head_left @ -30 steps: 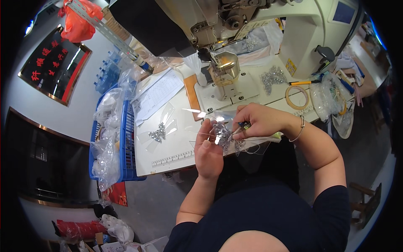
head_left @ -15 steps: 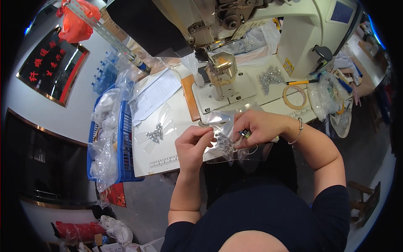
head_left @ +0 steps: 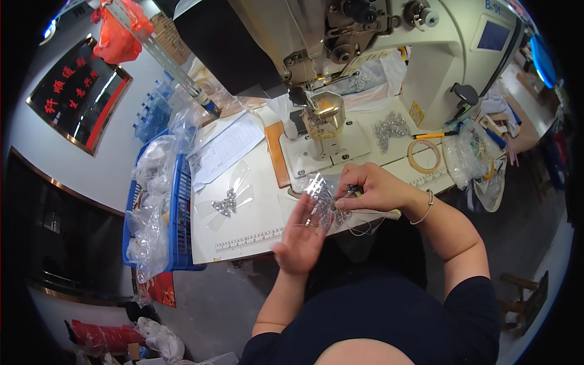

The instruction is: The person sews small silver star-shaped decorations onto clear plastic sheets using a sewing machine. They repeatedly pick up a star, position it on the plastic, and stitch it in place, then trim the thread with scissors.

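My left hand [head_left: 299, 244] is turned palm up with its fingers stretched out. A clear plastic piece set with silver rhinestones [head_left: 323, 207] leans against those fingers. My right hand [head_left: 376, 190] is closed at the piece's right side, with a small dark tool [head_left: 352, 190] mostly hidden in its fingers; its kind is unclear. A pale thread [head_left: 364, 231] loops below the right hand. Just beyond both hands stands the sewing machine's needle area [head_left: 324, 115]. Another rhinestone piece with clear petals [head_left: 227, 202] lies on the table to the left.
A ruler strip [head_left: 249, 238] runs along the table's front edge. Paper sheets [head_left: 228, 149] and an orange-brown bar [head_left: 277, 155] lie left of the machine. Rhinestone pieces [head_left: 391, 128] and a tape roll [head_left: 424, 156] are at right. A blue basket [head_left: 178, 213] of plastic bags adjoins the table.
My left hand has gone from a pinch to an open palm under the rhinestone piece, which has tilted upright. The right hand stays closed near the same place. The view has shifted slightly.
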A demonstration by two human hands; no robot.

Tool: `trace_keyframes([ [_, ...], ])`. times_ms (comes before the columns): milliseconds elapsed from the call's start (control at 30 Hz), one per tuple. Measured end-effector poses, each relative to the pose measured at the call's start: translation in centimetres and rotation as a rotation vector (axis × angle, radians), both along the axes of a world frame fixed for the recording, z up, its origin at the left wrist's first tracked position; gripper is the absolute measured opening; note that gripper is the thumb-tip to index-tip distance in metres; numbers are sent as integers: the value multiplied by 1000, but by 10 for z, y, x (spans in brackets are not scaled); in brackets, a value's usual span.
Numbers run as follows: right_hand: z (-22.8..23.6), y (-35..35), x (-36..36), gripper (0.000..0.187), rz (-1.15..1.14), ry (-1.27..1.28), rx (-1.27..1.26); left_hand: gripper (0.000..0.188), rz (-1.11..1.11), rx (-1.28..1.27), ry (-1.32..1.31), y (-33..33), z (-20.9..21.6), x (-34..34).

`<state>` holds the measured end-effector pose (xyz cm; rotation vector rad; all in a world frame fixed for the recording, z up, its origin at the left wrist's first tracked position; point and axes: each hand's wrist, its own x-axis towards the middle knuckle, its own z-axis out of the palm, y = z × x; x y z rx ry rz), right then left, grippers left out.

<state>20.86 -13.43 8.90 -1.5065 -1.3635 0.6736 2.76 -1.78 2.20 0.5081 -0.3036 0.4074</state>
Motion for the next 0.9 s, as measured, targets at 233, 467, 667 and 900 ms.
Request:
trace_keyframes([
  [233,-3,4,-19,18,-146,-1,16,35,543,240,446,-27,4,16],
  [467,-6,0,-14,18,-3,209,-92,26,600,200,527,-28,7,20],
  [667,-12,0,-17,17,-29,151,-16,24,613,267,571,-23,2,17],
  [900,-19,0,-31,13,-178,3,107,26,523,185,441,-24,4,18],
])
